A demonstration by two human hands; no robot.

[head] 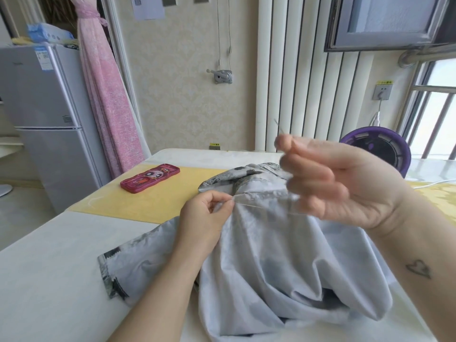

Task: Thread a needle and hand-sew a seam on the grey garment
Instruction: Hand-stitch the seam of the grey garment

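- Your left hand (204, 215) has its grip pinched on a fold of the garment (259, 243), centre frame, on the worktop (49, 255).
- Your right hand (333, 186), raised at right, pinches the needle (278, 125) in its grip.

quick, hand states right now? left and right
Left hand: closed, pinching the folded edge of the grey garment.
Right hand: closed, raised above the cloth, pinching the needle at its fingertips.

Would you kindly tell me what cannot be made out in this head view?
Head view only.
- Thread: too thin to trace from needle to grey garment.
- Needle's eye: too small; pinching right hand motion-blurred.
- Stitches: too fine, partly behind right hand.
- Garment's bottom: cut by frame edge.
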